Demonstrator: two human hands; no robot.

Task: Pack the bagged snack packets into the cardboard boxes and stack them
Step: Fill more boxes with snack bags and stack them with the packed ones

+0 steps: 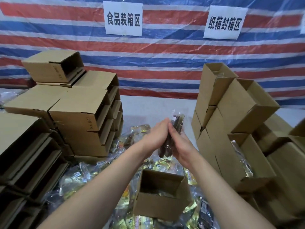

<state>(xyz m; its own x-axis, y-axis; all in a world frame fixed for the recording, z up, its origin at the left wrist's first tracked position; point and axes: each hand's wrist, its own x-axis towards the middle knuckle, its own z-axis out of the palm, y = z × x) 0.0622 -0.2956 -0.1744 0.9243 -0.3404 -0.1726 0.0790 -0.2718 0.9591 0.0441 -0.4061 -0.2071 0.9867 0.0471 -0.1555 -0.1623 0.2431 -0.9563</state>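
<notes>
A clear bag of dark snack packets (176, 124) stands upright on edge between my two palms, above the table's middle. My left hand (156, 134) presses its left side and my right hand (179, 146) presses its right side, fingers mostly straight. Just below my wrists sits an open cardboard box (158, 204), mouth up, with a few packets at its bottom. It rests on a heap of yellow and dark snack packets (92, 172) spread over the table.
Stacks of empty open boxes (85, 123) lying on their sides fill the left. On the right, a stack of boxes (231, 123) leans, some with bags showing. A striped tarp with two paper signs (123, 18) hangs behind.
</notes>
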